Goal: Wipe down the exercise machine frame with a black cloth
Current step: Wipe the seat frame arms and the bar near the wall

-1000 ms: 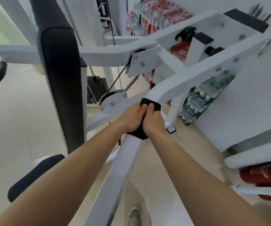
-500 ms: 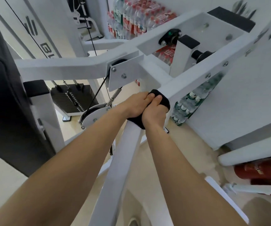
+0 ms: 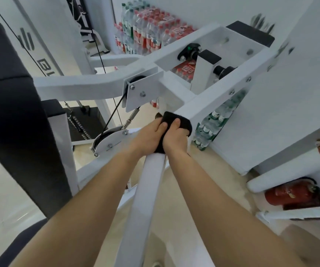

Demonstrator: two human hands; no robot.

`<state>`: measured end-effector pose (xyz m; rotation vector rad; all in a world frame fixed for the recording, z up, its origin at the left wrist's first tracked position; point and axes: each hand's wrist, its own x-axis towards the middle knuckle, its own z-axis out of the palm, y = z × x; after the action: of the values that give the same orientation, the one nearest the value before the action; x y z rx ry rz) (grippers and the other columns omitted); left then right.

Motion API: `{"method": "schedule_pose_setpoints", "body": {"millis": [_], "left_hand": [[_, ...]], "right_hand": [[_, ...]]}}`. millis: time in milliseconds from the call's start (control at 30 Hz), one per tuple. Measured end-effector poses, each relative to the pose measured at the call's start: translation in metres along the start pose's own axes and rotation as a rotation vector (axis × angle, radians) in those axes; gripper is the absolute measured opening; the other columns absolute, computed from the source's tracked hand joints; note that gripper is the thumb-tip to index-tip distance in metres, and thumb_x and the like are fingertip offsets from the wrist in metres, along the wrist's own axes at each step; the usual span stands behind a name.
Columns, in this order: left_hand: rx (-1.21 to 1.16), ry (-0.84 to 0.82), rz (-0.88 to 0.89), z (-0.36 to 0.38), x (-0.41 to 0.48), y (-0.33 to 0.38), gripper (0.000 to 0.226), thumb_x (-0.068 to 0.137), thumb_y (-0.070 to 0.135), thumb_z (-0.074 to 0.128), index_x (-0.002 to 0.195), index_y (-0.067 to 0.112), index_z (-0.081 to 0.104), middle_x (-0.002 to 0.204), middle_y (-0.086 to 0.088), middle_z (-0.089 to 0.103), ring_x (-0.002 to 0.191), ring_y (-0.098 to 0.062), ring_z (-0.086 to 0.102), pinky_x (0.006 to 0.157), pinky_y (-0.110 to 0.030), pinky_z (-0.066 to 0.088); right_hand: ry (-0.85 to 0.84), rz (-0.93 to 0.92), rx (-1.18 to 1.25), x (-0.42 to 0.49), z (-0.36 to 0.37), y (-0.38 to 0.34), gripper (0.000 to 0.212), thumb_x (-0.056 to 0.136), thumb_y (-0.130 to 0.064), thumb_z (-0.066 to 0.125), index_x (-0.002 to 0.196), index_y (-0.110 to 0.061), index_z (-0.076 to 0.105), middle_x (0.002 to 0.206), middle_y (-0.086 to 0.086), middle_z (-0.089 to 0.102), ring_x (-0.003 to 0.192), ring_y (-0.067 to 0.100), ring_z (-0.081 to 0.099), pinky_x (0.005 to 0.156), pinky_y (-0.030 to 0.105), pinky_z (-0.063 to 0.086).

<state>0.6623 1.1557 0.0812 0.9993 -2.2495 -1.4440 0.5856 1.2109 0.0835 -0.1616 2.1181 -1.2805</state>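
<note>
Black cloth (image 3: 176, 122) wrapped round the white frame bar (image 3: 147, 189) — left hand (image 3: 149, 136) and right hand (image 3: 175, 138) both clenched tight on it, side by side.

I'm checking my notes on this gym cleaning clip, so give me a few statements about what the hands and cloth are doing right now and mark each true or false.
1. Both hands grip the black cloth. True.
2. The cloth is wrapped around a white frame bar. True.
3. The left hand rests on the black back pad. False: it is on the cloth at the bar.
4. The right hand is empty. False: it clasps the cloth.
5. Packs of bottled water stand behind the machine. True.
</note>
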Motion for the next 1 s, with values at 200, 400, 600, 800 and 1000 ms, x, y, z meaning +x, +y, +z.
{"method": "schedule_pose_setpoints", "body": {"millis": [200,400,600,800,1000], "left_hand": [[0.026,-0.014,-0.064,-0.004,-0.007,0.008,0.018,0.108,0.027,0.038,0.097,0.027,0.053,0.094,0.011,0.060,0.097,-0.016,0.056,0.079,-0.025,0.034],[0.199,-0.097,-0.084,-0.001,0.036,0.026,0.037,0.109,0.034,0.034,0.109,0.006,0.060,0.111,-0.010,0.066,0.106,-0.029,0.059,0.095,-0.040,0.042],[0.413,0.049,0.092,0.014,0.059,0.030,0.024,0.106,0.027,0.042,0.104,0.011,0.060,0.092,-0.007,0.069,0.083,-0.023,0.060,0.071,-0.027,0.039],[0.383,0.161,0.184,0.019,0.054,0.040,0.016,0.100,0.018,0.054,0.110,0.017,0.067,0.092,0.004,0.073,0.082,-0.011,0.062,0.076,-0.018,0.045],[0.525,0.252,-0.090,0.032,0.056,0.052,0.026,0.100,0.040,0.050,0.100,0.020,0.066,0.084,0.002,0.068,0.076,-0.020,0.059,0.067,-0.034,0.041]], "right_hand": [[-0.108,0.007,-0.021,-0.010,0.004,0.013,0.069,0.104,-0.053,0.022,0.142,0.002,0.036,0.136,0.019,0.056,0.122,0.033,0.055,0.085,0.030,0.034],[-0.008,0.060,0.102,0.014,0.004,-0.002,0.074,0.102,-0.058,0.023,0.143,0.004,0.029,0.139,0.019,0.052,0.121,0.033,0.055,0.083,0.031,0.034],[0.062,-0.009,0.128,0.053,-0.005,-0.005,0.072,0.102,-0.054,0.026,0.146,0.003,0.024,0.144,0.016,0.047,0.122,0.031,0.054,0.082,0.029,0.033],[0.049,-0.383,-0.063,0.057,-0.035,0.001,0.074,0.104,-0.037,0.036,0.154,0.007,0.003,0.162,0.025,0.013,0.150,0.030,0.018,0.122,0.024,0.011],[0.173,-0.855,-0.789,0.072,-0.070,-0.007,0.067,0.102,-0.037,0.020,0.155,0.003,0.013,0.164,0.022,0.005,0.154,0.031,0.001,0.124,0.039,-0.001]]}}
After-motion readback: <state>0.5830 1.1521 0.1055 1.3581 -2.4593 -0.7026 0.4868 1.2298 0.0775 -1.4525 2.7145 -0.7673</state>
